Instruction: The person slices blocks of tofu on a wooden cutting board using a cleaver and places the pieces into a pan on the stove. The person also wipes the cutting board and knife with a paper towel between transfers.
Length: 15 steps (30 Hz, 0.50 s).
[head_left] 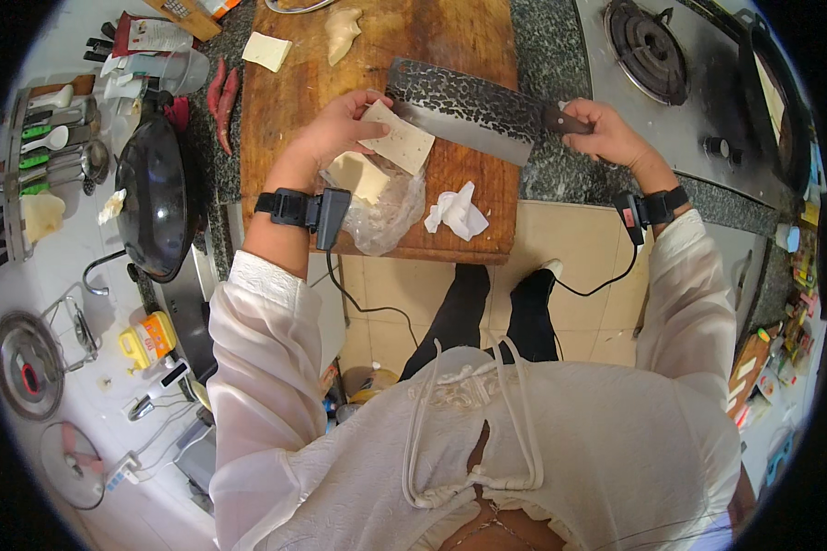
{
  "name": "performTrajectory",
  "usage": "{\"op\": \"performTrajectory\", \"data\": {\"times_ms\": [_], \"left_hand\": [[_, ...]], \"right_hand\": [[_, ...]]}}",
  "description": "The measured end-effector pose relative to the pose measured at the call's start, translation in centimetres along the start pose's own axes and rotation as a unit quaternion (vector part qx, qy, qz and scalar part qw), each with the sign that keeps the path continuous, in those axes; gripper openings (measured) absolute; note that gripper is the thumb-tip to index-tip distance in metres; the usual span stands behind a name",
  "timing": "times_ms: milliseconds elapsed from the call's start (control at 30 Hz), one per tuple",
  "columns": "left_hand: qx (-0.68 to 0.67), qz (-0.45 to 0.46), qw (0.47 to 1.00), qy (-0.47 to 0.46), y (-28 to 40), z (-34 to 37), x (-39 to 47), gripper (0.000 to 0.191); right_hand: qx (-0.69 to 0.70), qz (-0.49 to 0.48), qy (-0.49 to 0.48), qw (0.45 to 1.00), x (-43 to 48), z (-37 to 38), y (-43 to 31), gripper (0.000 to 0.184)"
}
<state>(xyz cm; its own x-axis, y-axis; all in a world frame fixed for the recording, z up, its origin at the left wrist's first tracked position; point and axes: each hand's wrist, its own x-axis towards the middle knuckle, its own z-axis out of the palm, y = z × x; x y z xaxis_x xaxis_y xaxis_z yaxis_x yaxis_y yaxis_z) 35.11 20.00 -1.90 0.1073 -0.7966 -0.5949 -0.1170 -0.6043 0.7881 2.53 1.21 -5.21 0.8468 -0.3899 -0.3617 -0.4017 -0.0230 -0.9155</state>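
Note:
My left hand [351, 124] grips a pale rectangular slab, apparently tofu [403, 138], thumb on top, over the wooden cutting board [455, 27]. My right hand [596, 131] holds a broad cleaver [465, 103] by its dark handle. Its mottled blade spans the board flat side up, the tip end close beside the slab. Below the slab, a second pale block [360, 175] rests on a clear plastic bag [386, 224]. A crumpled white tissue [458, 212] lies to the right of the bag. Farther up the board are another pale slab [267, 52] and a knobby piece of ginger [342, 34].
Two reddish sweet potatoes [224, 103] lie on the granite counter left of the board. A black wok [153, 200] stands beyond them, near hanging utensils [62, 138]. To the right is a gas stove [651, 52]. Wires hang from both wrist straps.

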Motion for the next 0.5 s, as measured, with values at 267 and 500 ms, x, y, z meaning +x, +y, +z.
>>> {"op": "performTrajectory", "data": {"times_ms": [267,500], "left_hand": [[-0.013,0.042,0.998,-0.037,0.6,0.7,0.0,0.039],[0.089,0.051,0.995,-0.008,1.5,1.7,0.4,0.036]], "right_hand": [[0.014,0.025,-0.045,0.999,-0.8,-0.7,1.0,0.012],[0.089,0.052,-0.050,0.993,-2.5,0.1,2.5,0.014]]}}
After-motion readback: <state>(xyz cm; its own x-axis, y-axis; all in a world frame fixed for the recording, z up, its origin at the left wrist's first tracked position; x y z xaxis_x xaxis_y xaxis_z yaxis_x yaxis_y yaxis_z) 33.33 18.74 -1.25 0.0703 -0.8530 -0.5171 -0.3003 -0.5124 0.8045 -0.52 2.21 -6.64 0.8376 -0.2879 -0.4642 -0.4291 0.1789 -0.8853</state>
